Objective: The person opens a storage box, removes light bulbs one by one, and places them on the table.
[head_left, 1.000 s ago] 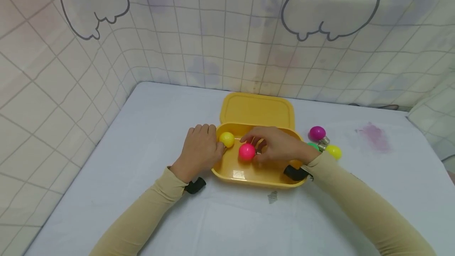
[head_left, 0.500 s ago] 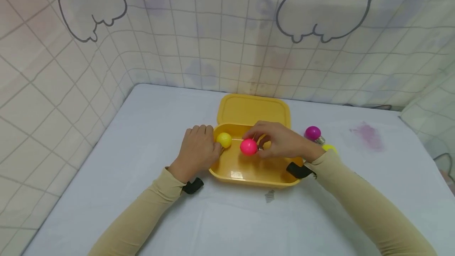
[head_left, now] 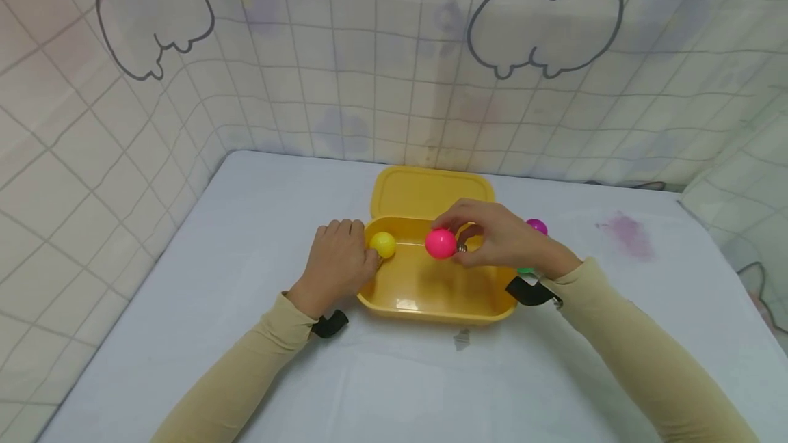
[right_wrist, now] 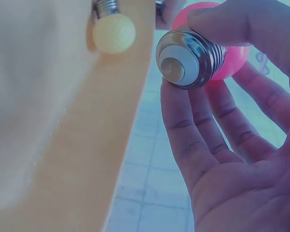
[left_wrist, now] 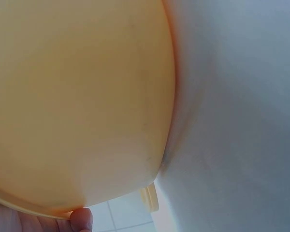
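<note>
In the head view, my right hand [head_left: 501, 234] holds a pink light bulb [head_left: 440, 243] over the open yellow plastic box [head_left: 418, 286]. The right wrist view shows thumb and fingertips pinching the bulb near its silver screw base [right_wrist: 191, 58]. My left hand [head_left: 338, 258] grips the left rim of the box, and its fingertips [left_wrist: 80, 220] curl over the edge in the left wrist view. Inside the box at the left end lies a yellow light bulb [head_left: 383, 245], close to the left thumb. The right wrist view also has this yellow bulb [right_wrist: 113, 33], screw base upward.
The box's lid [head_left: 431, 191] lies folded back behind it. Right of the box, a purple bulb [head_left: 537, 225] and a green bulb [head_left: 525, 270] are partly hidden by the right arm. A white cloth [head_left: 394, 388] covers the table, and a patterned curtain [head_left: 394, 74] hangs behind.
My right hand has raised the pink bulb from low in the box and shifted it a little right. The left hand keeps its grip on the rim. The head view has turned slightly.
</note>
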Demonstrator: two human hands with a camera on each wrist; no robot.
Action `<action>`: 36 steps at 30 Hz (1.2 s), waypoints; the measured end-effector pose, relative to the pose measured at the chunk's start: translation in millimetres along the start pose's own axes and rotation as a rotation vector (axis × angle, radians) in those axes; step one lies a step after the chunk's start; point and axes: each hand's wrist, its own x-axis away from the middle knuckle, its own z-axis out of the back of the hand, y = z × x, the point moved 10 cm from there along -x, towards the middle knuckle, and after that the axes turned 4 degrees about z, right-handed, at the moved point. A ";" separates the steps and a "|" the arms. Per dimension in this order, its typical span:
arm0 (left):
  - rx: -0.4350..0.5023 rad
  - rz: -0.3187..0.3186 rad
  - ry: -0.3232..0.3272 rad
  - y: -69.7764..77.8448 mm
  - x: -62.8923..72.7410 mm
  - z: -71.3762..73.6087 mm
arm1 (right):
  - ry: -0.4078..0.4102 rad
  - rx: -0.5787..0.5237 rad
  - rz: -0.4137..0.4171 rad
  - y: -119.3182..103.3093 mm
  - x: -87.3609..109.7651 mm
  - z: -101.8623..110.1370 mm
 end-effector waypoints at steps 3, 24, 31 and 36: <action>-0.007 -0.002 -0.002 0.8 0.3 0.6 | 0.022 -0.007 0.012 -0.5 4.9 5.8; -0.007 0.032 -0.055 -1.4 -0.3 -4.2 | 0.184 0.061 -0.047 9.4 47.6 50.8; 0.006 0.037 -0.056 -1.5 -0.2 -4.6 | 0.248 0.074 -0.078 9.2 61.0 64.8; 0.011 0.035 -0.046 -1.3 -0.2 -4.3 | 0.290 0.065 -0.079 14.7 71.1 72.7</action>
